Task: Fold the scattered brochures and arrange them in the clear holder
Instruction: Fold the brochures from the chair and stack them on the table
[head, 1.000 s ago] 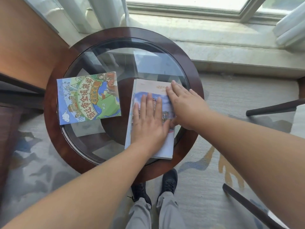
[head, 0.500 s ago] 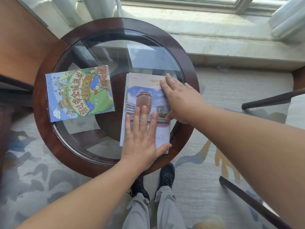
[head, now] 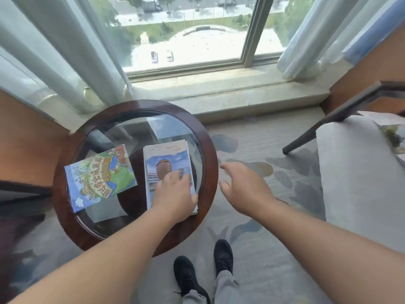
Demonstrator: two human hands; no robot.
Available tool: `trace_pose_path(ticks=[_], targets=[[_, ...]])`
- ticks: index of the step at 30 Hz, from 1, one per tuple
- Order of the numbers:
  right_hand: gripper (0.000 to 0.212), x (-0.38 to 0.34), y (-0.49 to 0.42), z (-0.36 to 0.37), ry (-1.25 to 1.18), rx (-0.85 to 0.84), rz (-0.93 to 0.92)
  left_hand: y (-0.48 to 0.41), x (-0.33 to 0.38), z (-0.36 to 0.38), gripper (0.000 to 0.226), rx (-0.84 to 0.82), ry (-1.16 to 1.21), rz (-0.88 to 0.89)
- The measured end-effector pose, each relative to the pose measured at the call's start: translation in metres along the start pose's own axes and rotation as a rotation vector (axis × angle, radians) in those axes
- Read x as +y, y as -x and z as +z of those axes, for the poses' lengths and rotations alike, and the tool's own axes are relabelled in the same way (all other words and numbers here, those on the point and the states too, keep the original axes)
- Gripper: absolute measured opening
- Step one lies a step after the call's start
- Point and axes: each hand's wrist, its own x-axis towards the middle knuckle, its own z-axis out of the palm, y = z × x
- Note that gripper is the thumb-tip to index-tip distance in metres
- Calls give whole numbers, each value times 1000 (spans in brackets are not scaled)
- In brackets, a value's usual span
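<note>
- The round tabletop point(head: 62, 194) sits left of centre; a dark wood rim rings its glass.
- The brochure point(head: 167, 160) lies on the right half of the glass. Its lower right corner reaches onto the rim, close to the tabletop's right edge.
- Its long axis runs up and down the frame, tilted slightly, with the title end toward the sill point(head: 219, 93).
- The map brochure point(head: 100, 176) lies on the left half, apart from the first and turned counter-clockwise.
- Bare glass shows above both brochures.
- The left grip point(head: 175, 195) is released, lying flat on the brochure's lower half with its thumb at the right edge.
- The right grip point(head: 243, 185) is released with fingers spread. It hangs in the air right of the tabletop, touching nothing.
- Open carpet point(head: 263, 249) lies between the tabletop and the chair point(head: 350, 183) at right.
- A paper point(head: 392, 137) lies on the chair's cushion.
</note>
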Motion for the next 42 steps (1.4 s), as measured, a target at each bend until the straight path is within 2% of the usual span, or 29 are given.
trace_pose_path(ticks=[2, 6, 16, 23, 30, 42], targets=[[44, 20, 31, -28, -56, 68, 102, 10, 25, -27, 48, 23, 35, 78], [43, 57, 91, -80, -128, 193, 256, 23, 96, -67, 51, 76, 29, 245], [41, 178, 229, -183, -216, 454, 453, 72, 330, -116, 54, 132, 18, 616], [42, 269, 303, -231, -255, 544, 546, 99, 462, -118, 55, 119, -34, 728], [37, 327, 334, -256, -291, 617, 608, 99, 552, -110, 53, 96, -92, 798], [42, 428, 319, -294, -340, 641, 761, 15, 673, -84, 52, -30, -142, 911]])
